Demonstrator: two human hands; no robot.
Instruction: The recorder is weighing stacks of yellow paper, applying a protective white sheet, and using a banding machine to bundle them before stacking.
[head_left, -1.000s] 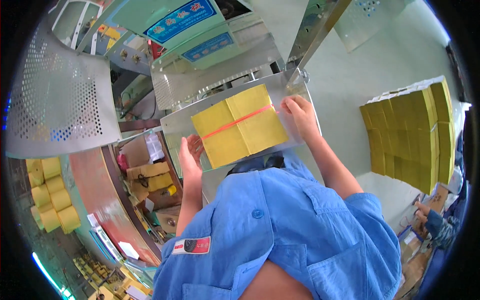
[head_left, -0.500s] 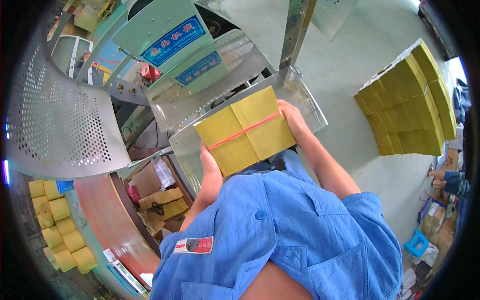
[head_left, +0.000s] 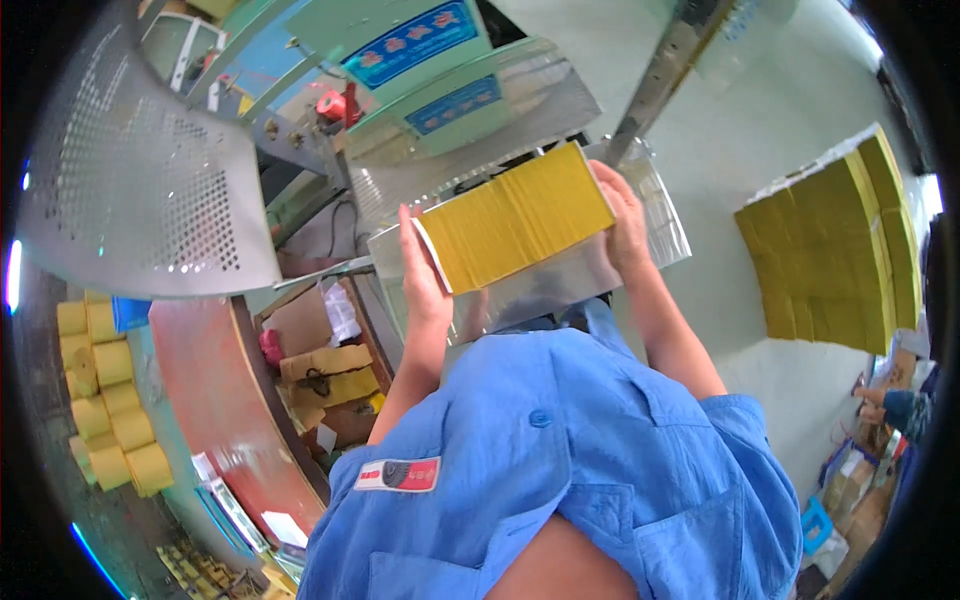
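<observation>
Between my two hands is a block-shaped bundle of yellow paper (head_left: 515, 222), tilted with its right end farther away. The side facing up shows fine ridges like stacked sheet edges. My left hand (head_left: 425, 280) presses flat against the left end, by a thin white edge. At the right end my right hand (head_left: 625, 225) grips with the fingers curled over the far corner. The bundle is over a shiny metal shelf (head_left: 660, 212) on the front of a pale green machine (head_left: 395, 25). Its underside is hidden.
A tall pile of yellow bundles (head_left: 825, 260) stands on the floor at right. To the left are a perforated metal guard (head_left: 150, 180), a reddish tabletop (head_left: 225, 390), an open box of scraps (head_left: 335, 360) and stacked yellow rolls (head_left: 115, 400). A metal post (head_left: 660, 80) rises beyond my right hand.
The bundle has been turned in my hands: the broad face with the red strap no longer shows, and a narrower ridged side faces up. The whole view has shifted slightly.
</observation>
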